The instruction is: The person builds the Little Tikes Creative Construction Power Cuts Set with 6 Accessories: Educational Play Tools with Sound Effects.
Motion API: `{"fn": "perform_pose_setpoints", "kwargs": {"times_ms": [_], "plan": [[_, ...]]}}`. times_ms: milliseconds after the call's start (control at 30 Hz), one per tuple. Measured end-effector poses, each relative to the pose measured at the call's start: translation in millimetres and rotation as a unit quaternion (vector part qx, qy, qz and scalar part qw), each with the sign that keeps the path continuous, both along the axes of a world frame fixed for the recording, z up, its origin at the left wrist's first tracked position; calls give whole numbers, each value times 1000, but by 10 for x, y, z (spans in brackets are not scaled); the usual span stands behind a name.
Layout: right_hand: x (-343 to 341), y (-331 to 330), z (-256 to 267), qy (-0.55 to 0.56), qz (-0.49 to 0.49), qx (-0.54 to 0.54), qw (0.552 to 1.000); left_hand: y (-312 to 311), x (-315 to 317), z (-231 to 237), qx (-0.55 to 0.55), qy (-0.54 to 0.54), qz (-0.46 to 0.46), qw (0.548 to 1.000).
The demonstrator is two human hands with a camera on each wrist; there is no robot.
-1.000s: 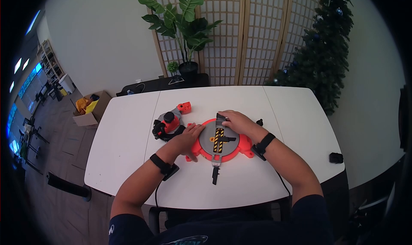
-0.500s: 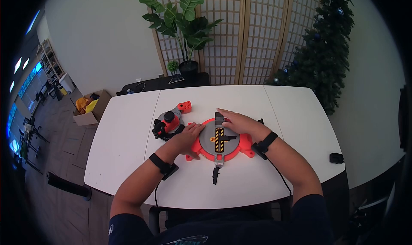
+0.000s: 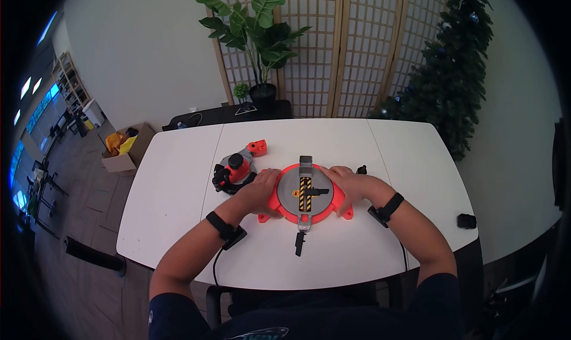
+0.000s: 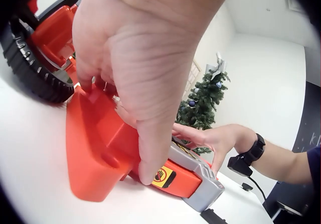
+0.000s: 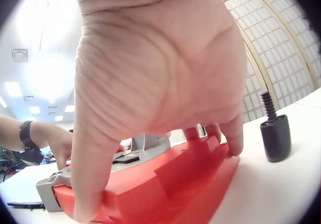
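- Round red-and-gray plastic base (image 3: 288, 195): mid-table, its yellow-and-black striped bar (image 3: 305, 195) running near to far.
- Left hand (image 3: 260, 192) and right hand (image 3: 352, 188) grip its left and right sides, thumbs spread from fingers.
- Only left wrist view shows the yellow hand-symbol sticker (image 4: 163, 177).

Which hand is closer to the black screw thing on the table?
The right hand. It grips the right side of the red base, close to the black screw thing but not touching; the left hand grips the base's left side, farther away.
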State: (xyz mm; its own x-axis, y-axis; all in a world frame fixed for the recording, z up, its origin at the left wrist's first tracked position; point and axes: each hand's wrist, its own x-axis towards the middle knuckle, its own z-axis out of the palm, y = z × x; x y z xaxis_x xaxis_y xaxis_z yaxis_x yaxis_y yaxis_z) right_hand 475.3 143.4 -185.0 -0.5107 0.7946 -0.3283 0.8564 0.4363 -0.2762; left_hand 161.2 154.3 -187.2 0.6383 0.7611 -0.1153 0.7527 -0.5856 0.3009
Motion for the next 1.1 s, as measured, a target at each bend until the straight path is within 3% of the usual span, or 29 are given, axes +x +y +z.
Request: {"fn": "perform_pose_setpoints", "kwargs": {"times_ms": [400,700,967,1100], "plan": [[24,22,-35,71,-5,44,997,27,0,79,-40,-28,48,998],[40,84,-82,109,-7,48,993,134,-68,-45,18,-37,24,999],[83,81,-190,91,8,83,992,123,-53,13,12,-18,16,1000],[70,50,-216,132,-14,104,986,160,-58,53,-25,-15,33,999]]}}
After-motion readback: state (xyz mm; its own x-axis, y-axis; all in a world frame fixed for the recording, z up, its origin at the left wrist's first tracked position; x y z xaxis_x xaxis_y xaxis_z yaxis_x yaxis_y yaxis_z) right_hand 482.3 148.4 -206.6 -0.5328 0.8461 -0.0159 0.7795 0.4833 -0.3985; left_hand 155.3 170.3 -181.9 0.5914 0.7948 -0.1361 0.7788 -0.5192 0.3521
